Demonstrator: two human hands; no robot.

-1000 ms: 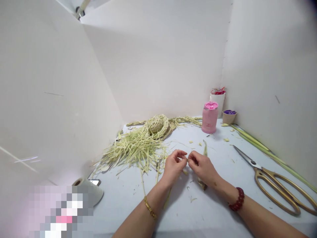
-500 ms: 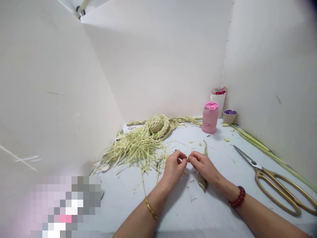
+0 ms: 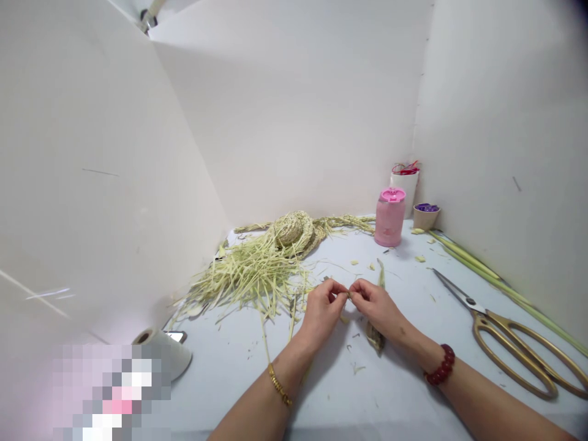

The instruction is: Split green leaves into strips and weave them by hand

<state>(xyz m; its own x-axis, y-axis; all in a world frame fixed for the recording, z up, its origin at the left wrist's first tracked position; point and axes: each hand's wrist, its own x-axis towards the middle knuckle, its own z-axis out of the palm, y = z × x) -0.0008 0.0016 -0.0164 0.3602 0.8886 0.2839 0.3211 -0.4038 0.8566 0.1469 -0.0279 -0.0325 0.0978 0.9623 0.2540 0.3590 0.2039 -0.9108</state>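
Over the middle of the table my left hand point(image 3: 325, 309) and my right hand point(image 3: 375, 305) meet fingertip to fingertip. Both are closed in a pinch on a small, dark scrap, too small to name. Partly under my right hand lies a dried, brownish-green leaf piece point(image 3: 375, 338), its thin pale tip point(image 3: 381, 272) poking out beyond the fingers. To the left of my left hand spreads a loose heap of pale green straw strands point(image 3: 250, 275). Behind the heap rests a coil of braided straw point(image 3: 291, 231).
Large gold-handled scissors point(image 3: 482, 318) lie at the right, beside long green stalks point(image 3: 496, 278). A pink bottle point(image 3: 390, 220), a white cup point(image 3: 405, 180) and a small tan cup point(image 3: 426, 217) stand at the back right. A white roll point(image 3: 172, 355) sits at the front left, near a blurred patch.
My fingertips have come slightly closer together. The white roll at the front left now shows more, as the blurred patch covers less of it.
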